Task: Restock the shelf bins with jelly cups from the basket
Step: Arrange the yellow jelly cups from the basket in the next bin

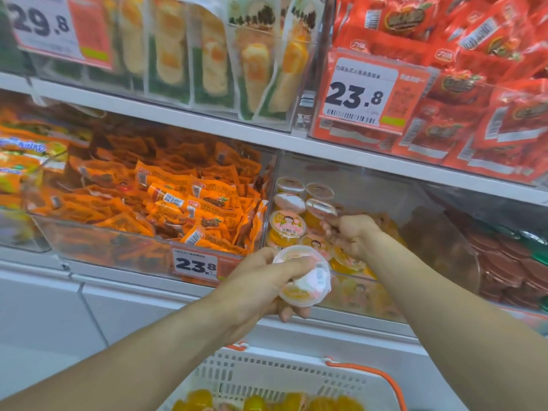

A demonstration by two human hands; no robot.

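Shop shelving carries clear bins; right hand (354,234) pinches a jelly cup (321,207) over the jelly bin (350,275) to place it; left hand (268,284) grips another cup (302,277), staged above the basket (284,378).

The basket (284,378) is cut off at six o'clock, its yellow cups blurred. At twelve o'clock, the price tag (44,25) runs off-frame. Small print on the red tag (367,93) is unreadable.
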